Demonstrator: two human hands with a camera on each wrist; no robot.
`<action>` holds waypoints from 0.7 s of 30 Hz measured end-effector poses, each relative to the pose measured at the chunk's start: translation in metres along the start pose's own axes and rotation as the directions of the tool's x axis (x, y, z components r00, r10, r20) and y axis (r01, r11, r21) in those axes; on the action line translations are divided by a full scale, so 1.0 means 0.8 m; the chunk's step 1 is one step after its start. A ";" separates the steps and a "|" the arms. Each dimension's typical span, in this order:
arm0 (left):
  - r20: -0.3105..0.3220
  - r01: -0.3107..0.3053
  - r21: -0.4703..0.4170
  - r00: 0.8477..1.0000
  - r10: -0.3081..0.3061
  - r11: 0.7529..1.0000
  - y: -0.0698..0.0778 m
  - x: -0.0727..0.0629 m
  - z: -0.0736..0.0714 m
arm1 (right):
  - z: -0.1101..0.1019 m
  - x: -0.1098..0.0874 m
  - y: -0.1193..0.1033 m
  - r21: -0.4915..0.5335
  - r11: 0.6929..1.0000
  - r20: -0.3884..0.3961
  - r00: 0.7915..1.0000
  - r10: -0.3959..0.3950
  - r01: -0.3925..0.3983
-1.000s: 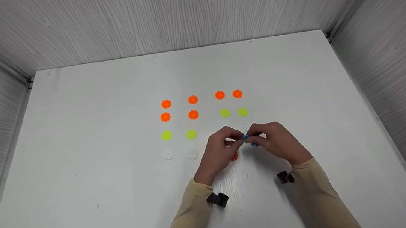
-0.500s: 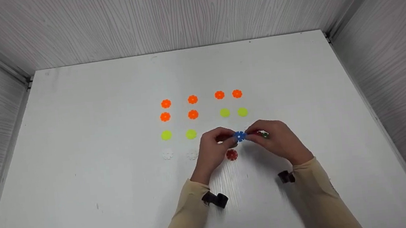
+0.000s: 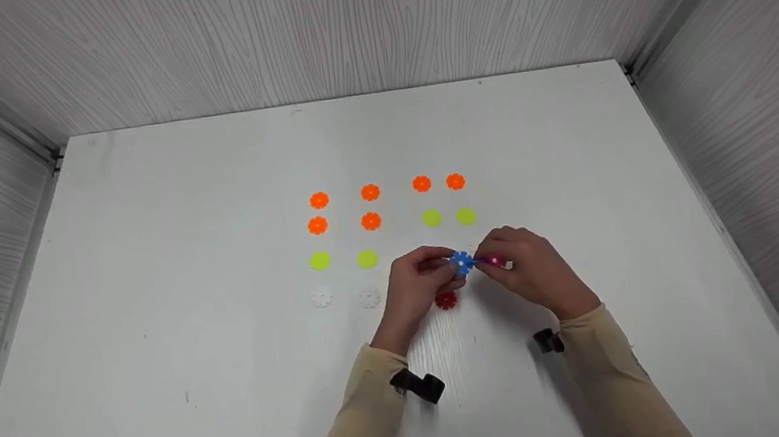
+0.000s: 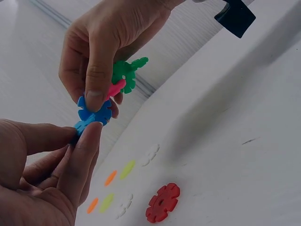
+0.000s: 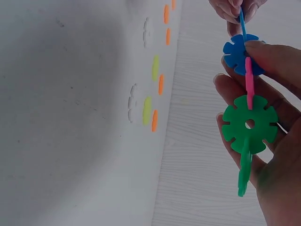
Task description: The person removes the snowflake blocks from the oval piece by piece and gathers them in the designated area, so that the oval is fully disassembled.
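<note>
My left hand [image 3: 417, 284] pinches a blue notched flower disc [image 3: 461, 263] between thumb and fingertips. Opposite it, my right hand [image 3: 528, 265] grips a second blue disc [image 5: 233, 52], the near end of a linked chain. From that one the chain runs through a pink disc [image 5: 249, 87] to a green disc [image 5: 235, 117] and another green disc [image 5: 244, 172], slotted crosswise. The two blue discs meet edge to edge, at right angles, in the right wrist view. Both hands are above the white table; a red disc [image 3: 446, 301] lies just below the left fingers.
Loose discs lie flat in rows beyond and left of the hands: several orange discs [image 3: 370, 192], several yellow-green discs [image 3: 367, 258] and pale clear discs [image 3: 322, 297]. Wood-grain panels [image 3: 340, 28] wall the table [image 3: 177, 197] at the back and sides.
The left hand's blue disc has turned from edge-on to facing the camera. The chain has turned in the right hand, so pink now shows. Both hands stay nearly in place.
</note>
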State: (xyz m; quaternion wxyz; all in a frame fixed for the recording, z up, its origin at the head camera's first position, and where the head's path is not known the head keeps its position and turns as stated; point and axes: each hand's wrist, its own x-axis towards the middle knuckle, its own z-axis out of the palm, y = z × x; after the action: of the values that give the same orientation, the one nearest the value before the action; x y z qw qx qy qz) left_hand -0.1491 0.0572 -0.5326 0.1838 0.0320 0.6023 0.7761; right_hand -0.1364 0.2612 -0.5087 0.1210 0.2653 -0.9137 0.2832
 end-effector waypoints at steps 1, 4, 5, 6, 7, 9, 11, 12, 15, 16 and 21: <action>0.003 -0.002 -0.003 1.000 0.002 1.000 -0.001 0.000 0.001 | -0.001 0.000 0.000 -0.001 1.000 0.003 1.000 0.000 0.000; 0.006 -0.004 -0.019 1.000 0.004 1.000 -0.003 0.001 0.003 | -0.003 -0.003 0.002 0.007 1.000 0.011 1.000 0.006 -0.006; 0.005 -0.004 -0.022 1.000 0.004 1.000 -0.003 0.001 0.004 | -0.004 -0.004 0.002 0.010 1.000 0.013 1.000 0.009 -0.009; 0.003 -0.004 -0.024 1.000 0.004 1.000 -0.003 0.001 0.005 | -0.005 -0.004 0.003 0.012 1.000 0.014 1.000 0.012 -0.012; 0.000 -0.003 -0.026 1.000 0.003 1.000 -0.003 0.001 0.006 | -0.005 -0.005 0.004 0.017 1.000 0.017 1.000 0.016 -0.017; -0.006 -0.003 -0.034 1.000 0.002 0.999 -0.003 0.002 0.008 | -0.006 -0.007 0.006 0.029 0.999 0.020 0.999 0.024 -0.025; -0.017 0.002 -0.038 1.000 -0.003 0.999 -0.003 0.002 0.010 | -0.007 -0.008 0.007 0.041 0.999 0.022 0.999 0.031 -0.032; -0.022 0.005 -0.043 1.000 -0.006 0.999 -0.003 0.003 0.011 | -0.008 -0.009 0.008 0.048 0.998 0.021 0.999 0.033 -0.034; -0.042 0.021 -0.050 0.999 -0.023 0.999 -0.002 0.004 0.013 | -0.008 -0.009 0.010 0.065 0.997 0.018 0.999 0.034 -0.035; -0.050 0.031 -0.054 0.998 -0.034 0.998 -0.002 0.005 0.014 | -0.008 -0.009 0.010 0.073 0.997 0.015 0.999 0.032 -0.033; -0.083 0.081 -0.081 0.993 -0.087 0.993 -0.001 0.008 0.015 | -0.011 -0.008 0.010 0.095 0.995 0.023 1.000 0.021 -0.023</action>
State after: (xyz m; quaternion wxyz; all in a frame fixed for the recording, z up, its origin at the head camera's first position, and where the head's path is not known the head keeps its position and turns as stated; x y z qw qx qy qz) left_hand -0.1518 0.0703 -0.5313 0.1911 -0.0343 0.5800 0.7912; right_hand -0.1349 0.2751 -0.5075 0.0951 0.2638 -0.9032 0.3249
